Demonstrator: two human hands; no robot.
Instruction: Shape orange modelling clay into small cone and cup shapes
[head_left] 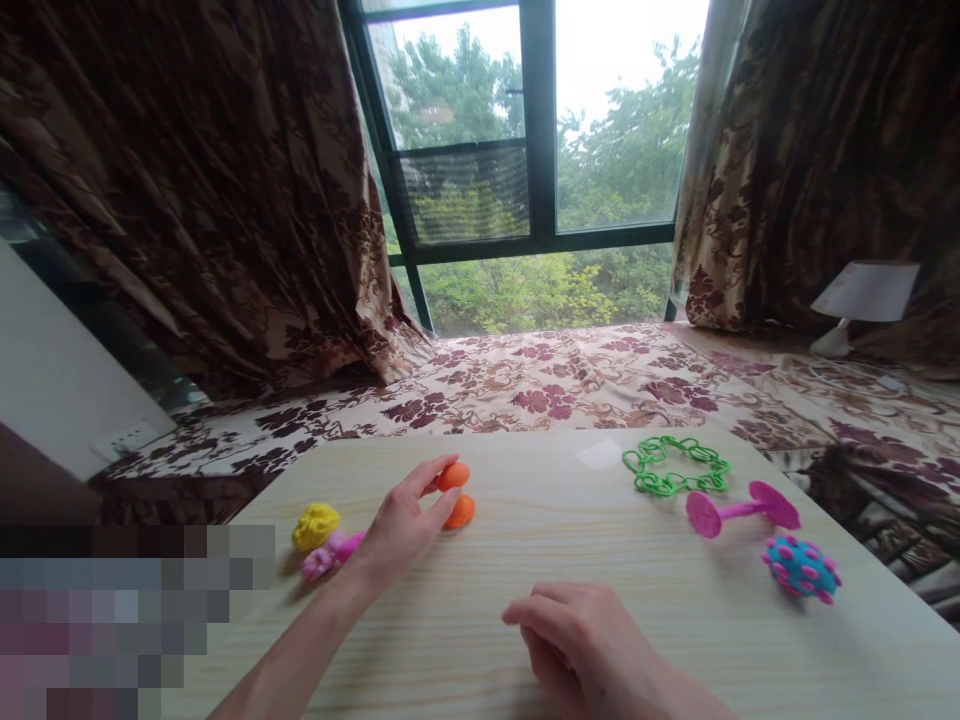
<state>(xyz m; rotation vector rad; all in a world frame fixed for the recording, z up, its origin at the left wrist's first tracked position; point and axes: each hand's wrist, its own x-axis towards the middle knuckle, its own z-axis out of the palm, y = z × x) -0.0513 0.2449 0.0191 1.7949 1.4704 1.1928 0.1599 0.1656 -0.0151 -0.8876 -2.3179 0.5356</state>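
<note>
The left hand (409,515)'s fingers close narrowly on an upper orange lump (454,475) – smooth, rounded, bright – over the bench (487,560), left of its middle. A lower orange lump (460,512), equally plain and rounded, sits just beside the thumb (whether the two join, I cannot tell). The right hand (585,635) is nearest the lower orange lump, its fingers curled in, holding nothing visible.

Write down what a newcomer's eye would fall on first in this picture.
Probably the bright window between dark patterned curtains, at the top. Next, on the pale table, come two orange pieces at the left hand, and, to the right, a green chain, a pink spool shape and a blue ball with pink knobs.
</note>
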